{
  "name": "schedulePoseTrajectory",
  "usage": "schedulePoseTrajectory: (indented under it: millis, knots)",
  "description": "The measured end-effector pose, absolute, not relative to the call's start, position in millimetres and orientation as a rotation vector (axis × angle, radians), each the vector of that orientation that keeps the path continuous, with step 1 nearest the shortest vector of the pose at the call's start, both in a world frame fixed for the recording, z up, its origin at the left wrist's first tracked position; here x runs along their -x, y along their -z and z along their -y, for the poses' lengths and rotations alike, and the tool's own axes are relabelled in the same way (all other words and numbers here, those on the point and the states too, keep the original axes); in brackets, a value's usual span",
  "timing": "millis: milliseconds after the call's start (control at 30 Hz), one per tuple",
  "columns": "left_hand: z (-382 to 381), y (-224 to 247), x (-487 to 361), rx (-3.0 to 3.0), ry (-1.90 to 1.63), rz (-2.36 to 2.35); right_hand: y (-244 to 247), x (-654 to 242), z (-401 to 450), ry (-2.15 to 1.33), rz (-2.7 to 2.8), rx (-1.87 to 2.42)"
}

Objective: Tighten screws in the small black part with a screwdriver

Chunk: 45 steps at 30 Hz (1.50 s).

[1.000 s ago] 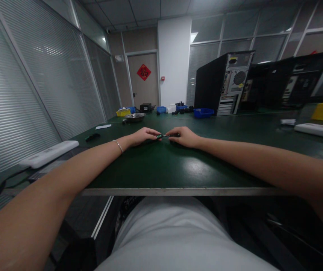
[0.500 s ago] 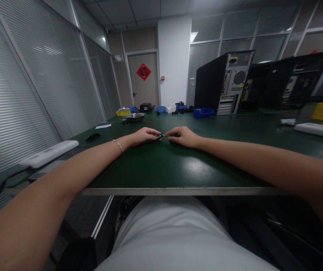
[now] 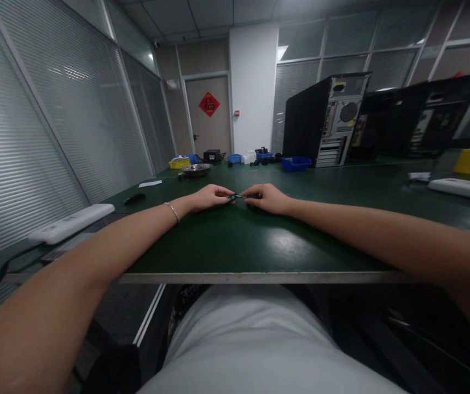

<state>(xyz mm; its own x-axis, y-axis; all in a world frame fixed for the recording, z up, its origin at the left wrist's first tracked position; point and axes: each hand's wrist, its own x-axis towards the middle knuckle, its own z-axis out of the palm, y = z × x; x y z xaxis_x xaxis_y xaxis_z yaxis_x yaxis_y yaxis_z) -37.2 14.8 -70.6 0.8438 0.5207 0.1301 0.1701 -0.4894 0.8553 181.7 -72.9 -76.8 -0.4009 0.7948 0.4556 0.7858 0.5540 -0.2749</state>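
Note:
Over the middle of the green-topped table [image 3: 235, 246], my left hand [image 3: 210, 197] pinches a small green circuit board [image 3: 232, 198] between thumb and fingers. My right hand [image 3: 270, 198] is closed around the dark handle of a screwdriver [image 3: 241, 196], whose thin metal shaft points left and meets the board. The exact contact point at the tip is too small to make out. Both forearms rest across the table, and a bracelet circles my left wrist.
A dark object with green parts [image 3: 134, 198] and a white power strip [image 3: 73, 223] lie to the left. Farther back stand a metal bowl [image 3: 197, 170], a yellow bin [image 3: 179, 163], a blue bin [image 3: 296, 163] and a black computer tower [image 3: 325, 120]. Another white strip [image 3: 464, 190] lies right.

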Motion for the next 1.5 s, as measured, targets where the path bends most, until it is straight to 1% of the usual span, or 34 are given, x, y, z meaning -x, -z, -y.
schedulePoseTrajectory:
  millis: [333,1500]
  knots:
    - [-16.1,71.3,36.7,-2.061,-0.473,-0.515,77.1,-181.2,72.5,-0.048,2.229,1.274]
    - [-19.3,73.8,35.0,-2.079,-0.501,-0.482,73.2,-177.8,81.5,0.093,2.351,1.188]
